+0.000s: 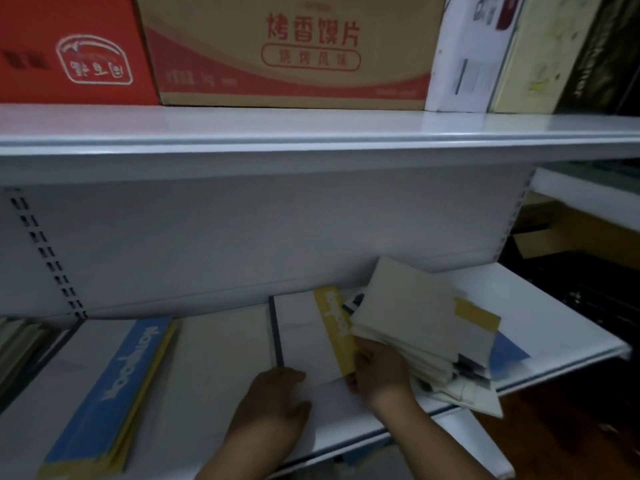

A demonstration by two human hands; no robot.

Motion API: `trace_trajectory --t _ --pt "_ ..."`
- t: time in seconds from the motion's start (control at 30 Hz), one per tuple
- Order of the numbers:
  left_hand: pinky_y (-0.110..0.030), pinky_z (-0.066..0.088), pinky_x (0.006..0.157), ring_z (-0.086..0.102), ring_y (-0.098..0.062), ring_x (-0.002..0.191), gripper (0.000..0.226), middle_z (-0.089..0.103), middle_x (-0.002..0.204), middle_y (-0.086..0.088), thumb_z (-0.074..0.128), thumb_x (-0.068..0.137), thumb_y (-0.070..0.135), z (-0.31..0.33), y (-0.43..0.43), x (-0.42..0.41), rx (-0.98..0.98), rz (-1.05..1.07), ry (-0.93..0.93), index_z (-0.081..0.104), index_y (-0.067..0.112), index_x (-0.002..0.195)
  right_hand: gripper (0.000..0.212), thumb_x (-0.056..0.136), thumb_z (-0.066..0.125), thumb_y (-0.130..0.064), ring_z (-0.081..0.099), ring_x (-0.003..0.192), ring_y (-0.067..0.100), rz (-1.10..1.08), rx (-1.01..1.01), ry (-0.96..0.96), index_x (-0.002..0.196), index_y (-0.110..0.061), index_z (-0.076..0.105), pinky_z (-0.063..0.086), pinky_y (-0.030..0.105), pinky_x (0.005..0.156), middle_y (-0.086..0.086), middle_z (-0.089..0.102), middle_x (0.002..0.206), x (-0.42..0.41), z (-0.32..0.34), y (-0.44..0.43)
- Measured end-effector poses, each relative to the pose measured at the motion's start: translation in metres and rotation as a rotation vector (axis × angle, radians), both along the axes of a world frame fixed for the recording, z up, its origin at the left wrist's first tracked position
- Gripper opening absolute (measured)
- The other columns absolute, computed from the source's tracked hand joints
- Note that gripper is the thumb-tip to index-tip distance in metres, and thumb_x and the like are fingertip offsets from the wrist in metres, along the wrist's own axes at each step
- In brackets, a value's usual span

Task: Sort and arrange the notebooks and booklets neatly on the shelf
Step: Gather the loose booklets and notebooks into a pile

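On the white lower shelf (571, 317) lie flat notebooks: a pile with a blue-spined cover (114, 389) at the left, a pale one (221, 368) in the middle, and a white one with a yellow spine (311, 337) beside it. My right hand (377, 372) grips the near edge of a thick, tilted stack of booklets (422, 327), lifted at its left side over the yellow-spined notebook. My left hand (277, 407) rests flat on the shelf at the white notebook's near edge.
The upper shelf (311, 133) carries a red box (69, 50), a brown cardboard carton (294, 53) and white and cream packages (485, 53). More books (17, 344) stand at the far left. A dark neighbouring bay (588, 271) lies to the right.
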State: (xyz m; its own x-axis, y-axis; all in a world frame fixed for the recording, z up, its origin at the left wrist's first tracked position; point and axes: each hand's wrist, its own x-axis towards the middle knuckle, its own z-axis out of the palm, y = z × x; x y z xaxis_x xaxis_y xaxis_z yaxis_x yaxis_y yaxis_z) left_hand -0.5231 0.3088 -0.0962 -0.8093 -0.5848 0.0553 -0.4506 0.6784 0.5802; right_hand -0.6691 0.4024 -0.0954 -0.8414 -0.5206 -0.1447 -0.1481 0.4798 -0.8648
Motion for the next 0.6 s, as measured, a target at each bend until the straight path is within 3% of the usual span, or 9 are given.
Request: trace_trajectory --t 0.07,0.1,0.2,0.27,0.33,0.4,0.43,0.5,0.6 --pt "-0.013 0.021 0.108 0.029 -0.009 0.137 0.076 0.036 0.145 0.01 0.028 0.066 0.053 -0.002 0.004 -0.006 -0.048 -0.006 -0.024 0.041 0.028 0.137 0.03 0.089 0.047 -0.004 0.065 0.089 0.037 -0.022 -0.039 -0.019 0.112 0.001 0.065 0.055 0.049 0.086 0.021 0.069 0.099 -0.007 0.001 0.003" --pt "-0.014 0.027 0.106 0.037 -0.011 0.134 0.075 0.044 0.139 0.008 0.03 0.065 0.055 -0.001 0.005 -0.009 -0.117 -0.02 -0.036 0.049 0.025 0.132 0.03 0.09 0.047 -0.006 0.065 0.089 0.035 -0.019 -0.041 -0.025 0.113 -0.001 0.065 0.055 0.047 0.085 0.019 0.069 0.099 -0.01 0.002 0.005" --pt "-0.021 0.05 0.086 0.066 -0.017 0.102 0.058 0.068 0.106 0.003 0.039 0.065 0.05 -0.009 -0.002 -0.015 -0.174 -0.038 -0.04 0.074 0.018 0.097 0.028 0.09 0.048 -0.01 0.064 0.076 0.029 0.021 -0.029 -0.047 0.106 0.003 0.067 0.058 0.048 0.077 0.018 0.069 0.086 -0.02 0.011 0.013" --pt "-0.029 0.046 0.095 0.062 -0.024 0.108 0.063 0.067 0.113 -0.002 0.035 0.069 0.051 -0.005 0.001 -0.022 -0.141 -0.022 -0.077 0.072 0.015 0.103 0.03 0.089 0.05 -0.018 0.061 0.063 0.025 0.12 0.054 -0.045 0.102 0.003 0.067 0.059 0.047 0.069 0.015 0.065 0.074 -0.026 0.027 0.019" --pt "-0.027 0.04 0.099 0.054 -0.022 0.118 0.058 0.061 0.125 -0.001 0.036 0.079 0.053 0.003 0.007 -0.03 -0.116 0.065 -0.105 0.063 0.019 0.117 0.028 0.089 0.052 -0.025 0.058 0.049 0.019 0.274 0.159 -0.129 0.104 -0.005 0.065 0.057 0.031 0.051 0.011 0.063 0.068 -0.031 0.05 0.032" --pt "-0.024 0.038 0.1 0.05 -0.017 0.122 0.042 0.057 0.13 0.001 0.048 0.088 0.043 0.013 0.012 -0.05 -0.117 0.174 0.004 0.057 0.022 0.124 0.024 0.089 0.055 -0.026 0.056 0.04 0.01 0.355 0.173 -0.133 0.103 -0.011 0.067 0.047 0.019 0.041 0.008 0.066 0.067 -0.047 0.071 0.047" --pt "-0.025 0.04 0.098 0.053 -0.017 0.118 0.039 0.059 0.128 0.0 0.053 0.089 0.038 0.022 0.017 -0.063 -0.111 0.193 0.08 0.058 0.021 0.123 0.019 0.089 0.056 -0.025 0.055 0.041 0.006 0.314 0.115 -0.032 0.094 -0.013 0.069 0.048 0.019 0.044 0.005 0.066 0.068 -0.058 0.078 0.057" --pt "-0.027 0.043 0.091 0.055 -0.019 0.11 0.038 0.061 0.122 -0.004 0.058 0.087 0.035 0.035 0.029 -0.095 -0.06 0.22 0.219 0.059 0.017 0.12 0.012 0.088 0.057 -0.025 0.057 0.06 0.005 0.112 0.01 0.216 0.094 -0.022 0.067 0.053 0.023 0.067 -0.001 0.066 0.081 -0.093 0.081 0.077" --pt "-0.032 0.042 0.097 0.05 -0.023 0.118 0.063 0.051 0.13 -0.005 0.06 0.08 0.05 0.048 0.043 -0.143 0.016 0.191 0.209 0.047 0.016 0.131 0.044 0.09 0.056 -0.031 0.051 0.115 0.015 0.061 0.199 0.303 0.131 -0.021 0.048 0.039 0.023 0.097 0.001 0.051 0.134 -0.136 0.074 0.105"
